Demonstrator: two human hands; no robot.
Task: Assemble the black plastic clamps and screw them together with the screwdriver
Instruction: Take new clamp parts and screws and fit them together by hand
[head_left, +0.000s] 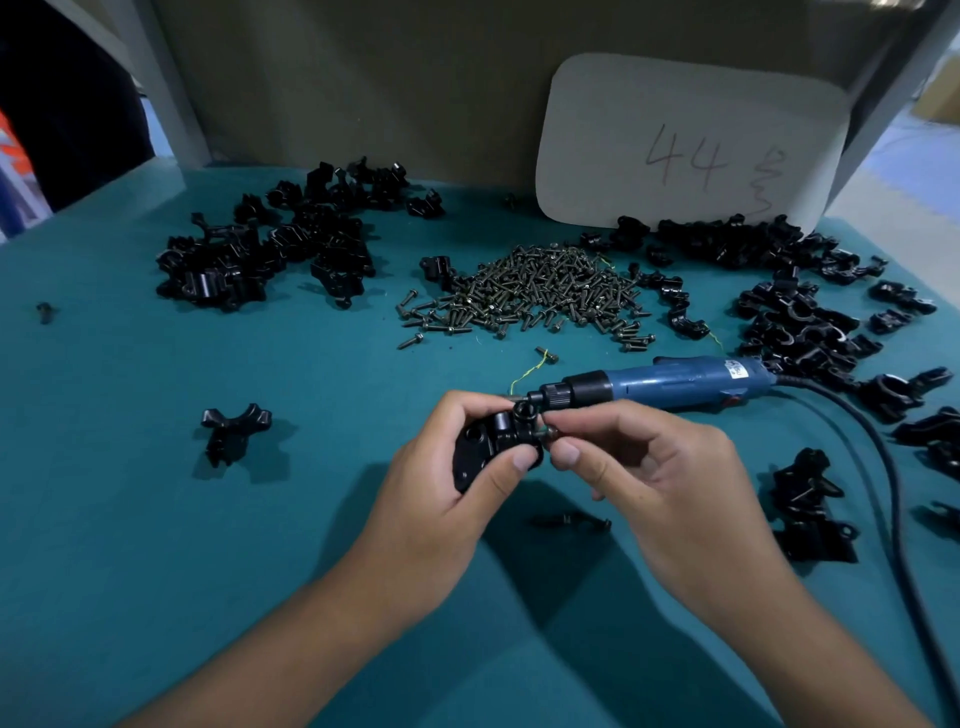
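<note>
My left hand (441, 483) grips a black plastic clamp (485, 447) above the middle of the teal table, thumb on its right end. My right hand (654, 467) pinches a small screw (549, 432) right at the clamp's right side. The blue electric screwdriver (675, 382) lies on the table just behind my hands, tip pointing left, its black cable (883, 467) running off to the right. A heap of dark screws (535, 288) sits behind it.
Piles of black clamp parts lie at the back left (270, 249) and along the right (795, 312). Single clamp pieces rest at the left (234, 428) and right (805, 499). A white card marked 44 (685, 145) leans on the back wall. Loose screws (571, 521) lie under my hands.
</note>
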